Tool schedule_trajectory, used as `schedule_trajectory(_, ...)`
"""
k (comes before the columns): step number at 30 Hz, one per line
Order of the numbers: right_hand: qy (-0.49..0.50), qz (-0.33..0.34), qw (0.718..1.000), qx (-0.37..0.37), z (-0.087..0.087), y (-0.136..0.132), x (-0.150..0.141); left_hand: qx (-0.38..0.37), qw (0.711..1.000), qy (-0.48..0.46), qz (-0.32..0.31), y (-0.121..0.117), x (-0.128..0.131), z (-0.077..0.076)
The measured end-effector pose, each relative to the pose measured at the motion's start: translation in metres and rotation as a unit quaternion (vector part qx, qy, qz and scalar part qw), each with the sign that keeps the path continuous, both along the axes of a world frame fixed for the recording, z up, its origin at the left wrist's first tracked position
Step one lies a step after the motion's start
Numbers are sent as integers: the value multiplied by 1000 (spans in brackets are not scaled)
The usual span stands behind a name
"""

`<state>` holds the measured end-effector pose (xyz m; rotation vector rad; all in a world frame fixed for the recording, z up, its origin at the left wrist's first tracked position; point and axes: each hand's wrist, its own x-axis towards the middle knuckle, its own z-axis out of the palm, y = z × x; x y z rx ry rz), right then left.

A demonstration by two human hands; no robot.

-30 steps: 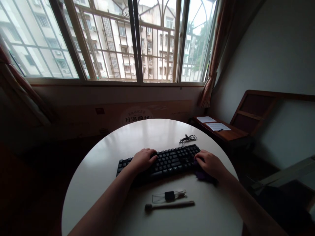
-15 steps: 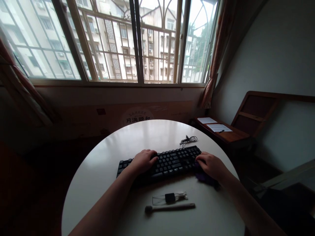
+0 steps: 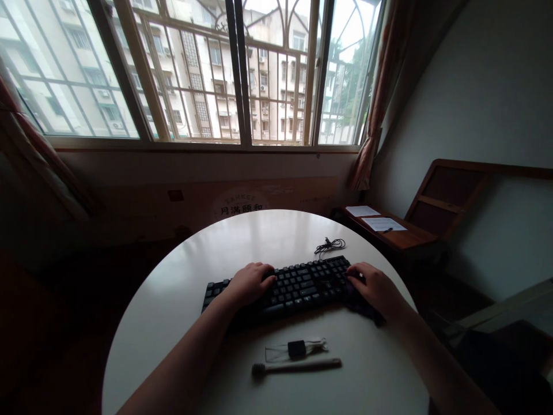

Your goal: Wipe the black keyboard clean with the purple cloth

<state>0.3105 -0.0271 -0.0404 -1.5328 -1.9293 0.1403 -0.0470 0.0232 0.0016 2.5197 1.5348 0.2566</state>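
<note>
A black keyboard (image 3: 302, 282) lies slightly slanted on the round white table (image 3: 173, 323). My left hand (image 3: 250, 283) is over its left-middle part, fingers curled toward the far edge and thumb on the keys, holding it. At the keyboard's right end, my right hand (image 3: 370, 285) pinches a dark purple cloth (image 3: 363, 308), with fingertips close to the end keys. The cloth hangs down under that hand onto the table. Nearer to me lie a wire keycap puller (image 3: 296, 349) with a black middle and a toothbrush (image 3: 298, 366), bristles to the left.
Behind the keyboard's right end lies its coiled cable (image 3: 329, 246). A wooden chair (image 3: 415, 239) at the right bears papers (image 3: 384, 223) and a pen (image 3: 387, 230). Beyond the table are a wall and a barred window (image 3: 242, 86).
My right hand has shifted slightly at the keyboard's right end, with the purple cloth now more tucked beneath it. The left hand keeps its place on the keyboard. The view has moved slightly.
</note>
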Motion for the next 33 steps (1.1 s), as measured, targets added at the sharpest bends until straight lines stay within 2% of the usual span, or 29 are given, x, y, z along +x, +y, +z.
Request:
schedule_trajectory(8,-36,-20,997,-59,3,-5,-1,-1,1000,-6,-1,0,-2,-2)
schedule_trajectory(17,-75,-33,994,-67,7,-6,-10,-5,1000,-3,4,1,0,-2)
schedule_trajectory(21,-70,-35,994,-80,9,-6,-9,-6,1000,-4,5,1,-1,-1)
schedule_trajectory(26,-56,-35,996,-59,5,-4,-8,0,1000,-2,1,3,-1,-3)
schedule_trajectory(33,-77,-46,993,-75,7,-5,-8,1,1000,-3,3,2,-2,-3)
